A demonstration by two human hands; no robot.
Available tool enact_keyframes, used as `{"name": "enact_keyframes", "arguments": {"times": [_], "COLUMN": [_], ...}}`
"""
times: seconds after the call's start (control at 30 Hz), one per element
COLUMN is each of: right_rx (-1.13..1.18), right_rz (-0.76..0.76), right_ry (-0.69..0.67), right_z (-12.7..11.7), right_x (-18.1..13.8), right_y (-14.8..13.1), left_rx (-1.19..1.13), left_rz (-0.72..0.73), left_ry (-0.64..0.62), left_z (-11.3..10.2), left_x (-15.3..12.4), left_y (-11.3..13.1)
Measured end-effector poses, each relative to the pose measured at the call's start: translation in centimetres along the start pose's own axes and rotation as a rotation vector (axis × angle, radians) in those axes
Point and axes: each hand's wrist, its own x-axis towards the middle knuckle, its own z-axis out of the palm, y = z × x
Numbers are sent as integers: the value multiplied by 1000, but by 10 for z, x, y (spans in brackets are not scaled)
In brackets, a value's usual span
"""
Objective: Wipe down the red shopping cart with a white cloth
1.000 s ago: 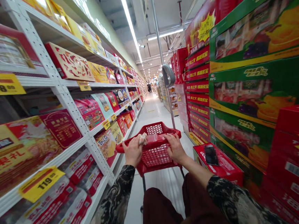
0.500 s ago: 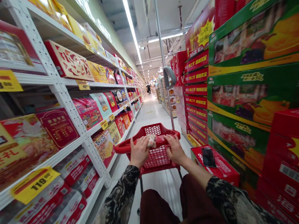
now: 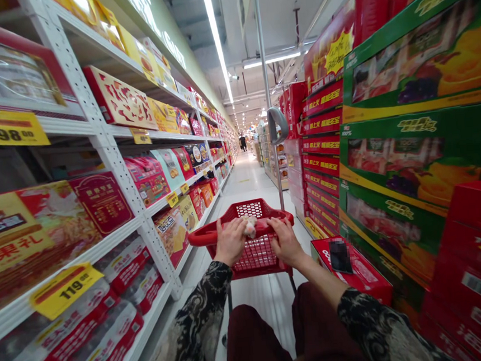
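A red shopping cart [image 3: 256, 266] stands before my knees in the aisle. My left hand [image 3: 231, 241] is closed round the left part of its handle, with the thumb raised. The right part of the handle is in the grip of my right hand [image 3: 285, 239], fingers curled over the bar. Between both hands lies a small whitish, crumpled-looking object [image 3: 250, 226], against the left fingertips; its kind is unclear. Red mesh forms the basket, and I cannot make out anything in it.
White shelves [image 3: 143, 222] full of boxed goods line the left side. Stacked green boxes [image 3: 393, 150] and red cartons [image 3: 321, 139] crowd the right, near a metal pole [image 3: 266, 88]. A low red box [image 3: 358, 274] sits beside my right forearm. Far ahead, a person [image 3: 243, 142] stands in the aisle.
The view has turned slightly left, so shelves, cart and boxes appear a little further right. Both hands keep their hold on the handle.
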Motion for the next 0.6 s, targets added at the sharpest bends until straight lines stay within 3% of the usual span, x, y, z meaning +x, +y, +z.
{"name": "enact_keyframes", "arguments": {"times": [0.17,0.23,0.47,0.6], "right_rx": [-71,-120,-166,-199], "right_rz": [102,168,226,338], "right_ry": [-22,-28,-121,-138], "right_z": [3,5,1,-1], "right_x": [0,1,9,15], "right_y": [-3,-8,0,7], "left_rx": [-20,-26,-6,25], "left_rz": [-358,-415,-362,-285], "left_ry": [-78,-110,-14,46], "left_z": [-20,-21,-4,7], "left_x": [-11,-12,-17,-21], "left_y": [-62,-74,-67,-55]}}
